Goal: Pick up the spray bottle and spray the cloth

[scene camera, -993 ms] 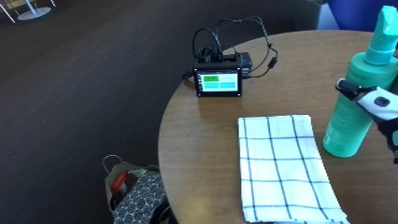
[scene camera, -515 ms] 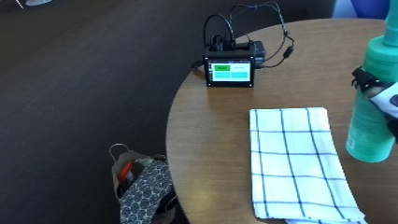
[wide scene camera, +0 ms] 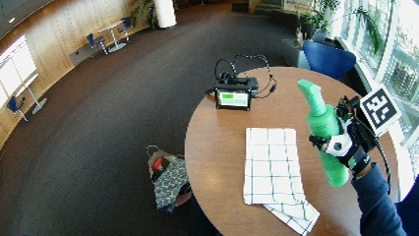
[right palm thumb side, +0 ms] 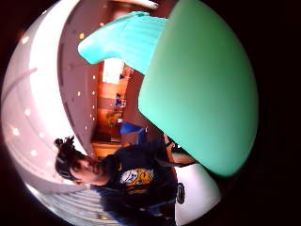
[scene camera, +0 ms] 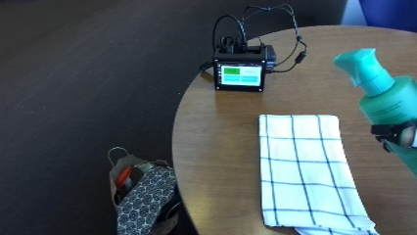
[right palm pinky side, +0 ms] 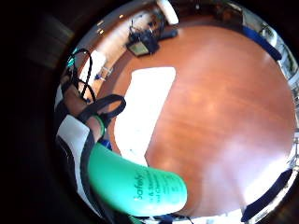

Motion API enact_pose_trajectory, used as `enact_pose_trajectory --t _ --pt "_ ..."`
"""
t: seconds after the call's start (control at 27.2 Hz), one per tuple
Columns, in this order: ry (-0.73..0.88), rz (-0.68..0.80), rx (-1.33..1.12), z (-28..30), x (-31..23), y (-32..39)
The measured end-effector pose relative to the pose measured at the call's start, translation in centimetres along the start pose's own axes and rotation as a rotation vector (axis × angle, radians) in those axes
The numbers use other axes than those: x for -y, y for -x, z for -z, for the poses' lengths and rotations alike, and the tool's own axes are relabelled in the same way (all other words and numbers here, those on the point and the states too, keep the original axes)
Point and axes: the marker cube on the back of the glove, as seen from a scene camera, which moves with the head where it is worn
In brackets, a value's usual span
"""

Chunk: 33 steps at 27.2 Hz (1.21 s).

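Note:
A green spray bottle (wide scene camera: 325, 132) with a teal nozzle (scene camera: 360, 62) is held up off the round wooden table (wide scene camera: 216, 147), tilted. My gloved right hand (wide scene camera: 347, 145) grips its body, just right of the cloth. The nozzle points roughly toward the far-left side of the table. A white cloth with a dark check (scene camera: 303, 166) lies flat on the table, one near corner folded over (wide scene camera: 292, 216). The bottle (right palm pinky side: 135, 186) fills the palm views (right palm thumb side: 202, 84), with the cloth (right palm pinky side: 145, 107) below it.
A small black device with a green screen (scene camera: 240, 73) and looped cables stands at the table's far edge. A patterned bag (scene camera: 140, 193) sits on the dark floor left of the table. A blue chair (wide scene camera: 327, 59) stands beyond the table.
The outside camera has shifted. The bottle stood upright beside the cloth before; it now leans, with the nozzle showing in full.

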Motion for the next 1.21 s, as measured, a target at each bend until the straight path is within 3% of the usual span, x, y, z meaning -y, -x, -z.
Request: enact_pose_trajectory --t 0.55,0.77,1.21 --pt "0.724 -0.721 -0.264 0.8 1.0 -5.8" --pt "0.892 -0.755 -0.299 1.1 2.7 -6.0" --pt "0.966 -0.786 -0.352 -0.1 2.5 -4.9"
